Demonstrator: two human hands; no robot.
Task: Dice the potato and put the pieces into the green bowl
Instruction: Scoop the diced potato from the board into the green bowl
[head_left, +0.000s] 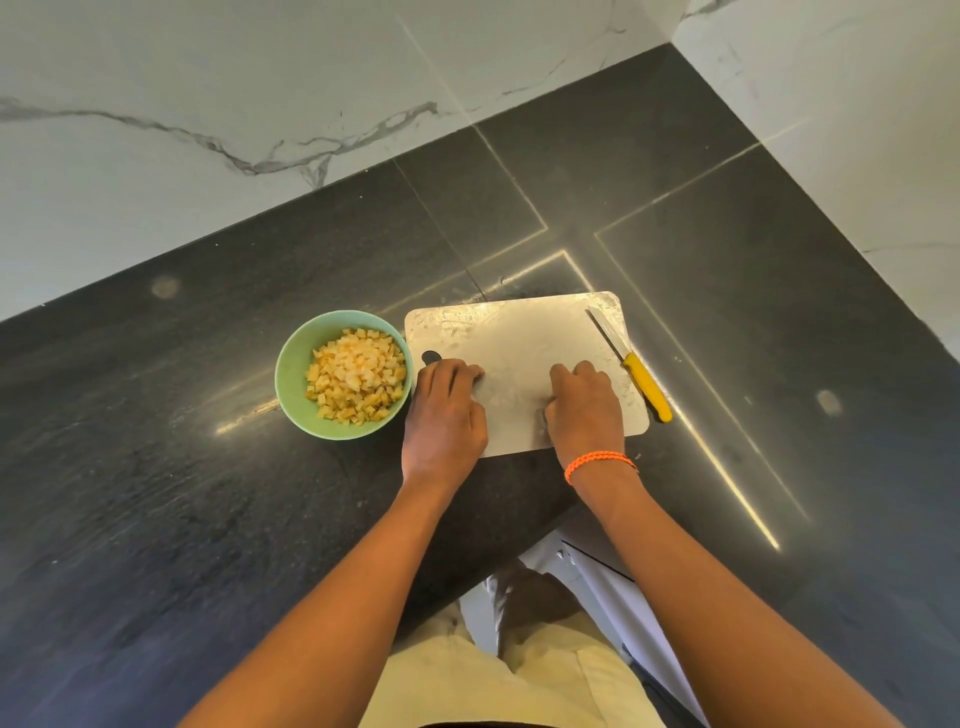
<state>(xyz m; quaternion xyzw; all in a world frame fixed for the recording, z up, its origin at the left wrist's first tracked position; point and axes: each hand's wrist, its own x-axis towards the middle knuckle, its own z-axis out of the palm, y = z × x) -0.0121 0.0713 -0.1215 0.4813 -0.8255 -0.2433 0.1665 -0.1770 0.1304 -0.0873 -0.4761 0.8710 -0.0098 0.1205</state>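
The green bowl (296, 374) stands on the dark counter just left of the cutting board and is filled with several yellow potato dice (358, 376). The white cutting board (519, 338) lies flat with no potato visible on it. My left hand (447, 410) rests palm down over the board's left edge, beside the handle hole. My right hand (584, 410) rests palm down on the board's near right part, fingers bent with their tips on the surface. Neither hand holds anything that I can see. The yellow-handled knife (647, 387) lies along the board's right edge, blade pointing away.
The dark stone counter (182, 493) extends left and right of the board. White marble walls (260, 104) meet in a corner behind it. The counter's near edge runs just below my wrists.
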